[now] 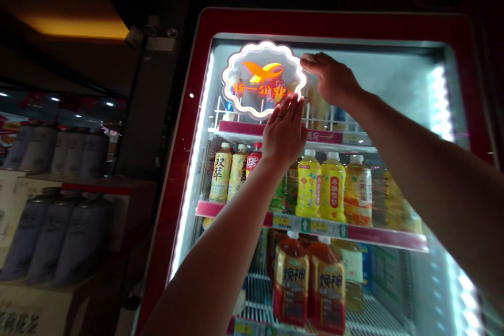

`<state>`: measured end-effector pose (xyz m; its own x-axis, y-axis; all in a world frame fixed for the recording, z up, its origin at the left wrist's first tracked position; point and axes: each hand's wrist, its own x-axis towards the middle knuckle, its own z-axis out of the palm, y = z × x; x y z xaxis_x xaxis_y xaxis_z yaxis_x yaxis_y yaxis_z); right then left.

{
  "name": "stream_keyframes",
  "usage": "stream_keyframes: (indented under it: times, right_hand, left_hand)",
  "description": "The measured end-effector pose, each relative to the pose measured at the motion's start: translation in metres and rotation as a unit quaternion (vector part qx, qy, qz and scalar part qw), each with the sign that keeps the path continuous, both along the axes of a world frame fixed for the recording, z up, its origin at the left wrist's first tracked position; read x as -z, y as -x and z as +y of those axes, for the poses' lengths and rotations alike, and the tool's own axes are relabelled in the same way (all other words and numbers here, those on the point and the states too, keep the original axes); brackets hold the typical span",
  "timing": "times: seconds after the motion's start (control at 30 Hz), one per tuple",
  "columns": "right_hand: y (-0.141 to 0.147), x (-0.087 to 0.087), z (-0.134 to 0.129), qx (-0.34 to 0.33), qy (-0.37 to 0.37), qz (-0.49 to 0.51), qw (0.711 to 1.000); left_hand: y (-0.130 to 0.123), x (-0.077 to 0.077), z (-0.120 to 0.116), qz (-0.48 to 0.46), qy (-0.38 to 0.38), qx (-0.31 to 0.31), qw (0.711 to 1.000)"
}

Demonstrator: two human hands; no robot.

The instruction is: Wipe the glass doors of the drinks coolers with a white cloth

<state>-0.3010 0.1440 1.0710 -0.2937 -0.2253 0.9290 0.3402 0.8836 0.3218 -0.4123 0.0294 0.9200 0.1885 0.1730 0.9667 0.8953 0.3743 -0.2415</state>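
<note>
A scalloped illuminated sign (pixel 264 80) with a glowing white rim and orange lettering is at the upper left of the glass door (pixel 378 79). My left hand (pixel 284 131) lies flat with fingers stretched upward, its fingertips at the sign's lower right rim. A ring shows on one finger. Higher up, my right hand (pixel 331 76) has its fingers bent together, with the tips at the sign's right edge. How the right thumb meets the sign is hard to see. Behind both hands stand shelves of bottled drinks.
The fridge's red frame (pixel 323 26) surrounds the door. Inside are yellow bottles (pixel 309 184) on the middle shelf and red-brown bottles (pixel 291 278) below. At left, grey bottles (pixel 81 241) stand on stacked cartons (pixel 35 304), beside a dark pillar (pixel 147 100).
</note>
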Motion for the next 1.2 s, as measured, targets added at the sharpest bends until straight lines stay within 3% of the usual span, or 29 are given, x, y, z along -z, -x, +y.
stream_keyframes:
  times: [0.13, 0.27, 0.37, 0.47, 0.67, 0.87, 1.0, 1.2]
  right_hand:
    - [-0.015, 0.009, 0.013, -0.021, -0.03, -0.001, 0.999]
    - [-0.014, 0.001, 0.013, -0.006, 0.021, 0.044, 0.999]
    - [0.001, -0.005, 0.002, -0.003, 0.035, 0.052, 0.998]
    - [0.013, -0.004, -0.006, -0.018, 0.009, 0.045, 0.999]
    - [0.005, 0.014, -0.005, -0.036, -0.037, 0.033, 0.998]
    - [0.022, 0.01, -0.037, 0.009, 0.077, 0.107, 0.991]
    - [0.042, 0.013, -0.048, -0.013, -0.012, 0.025, 1.0]
    - [0.038, 0.023, -0.029, -0.048, -0.041, 0.009, 0.998]
  left_hand:
    - [0.016, -0.016, -0.01, 0.027, 0.016, 0.031, 0.999]
    - [0.051, -0.028, -0.042, 0.033, 0.009, 0.04, 0.999]
    - [0.077, -0.022, -0.068, -0.003, -0.037, 0.025, 0.999]
    - [0.091, -0.01, -0.082, -0.016, -0.034, 0.011, 0.999]
    - [0.095, -0.004, -0.081, -0.023, -0.012, 0.011, 1.0]
    - [0.1, -0.007, -0.079, -0.02, -0.005, 0.035, 0.999]
    - [0.098, -0.004, -0.078, -0.013, -0.017, 0.023, 0.999]
    - [0.092, 0.0, -0.08, 0.005, -0.034, 0.017, 0.999]
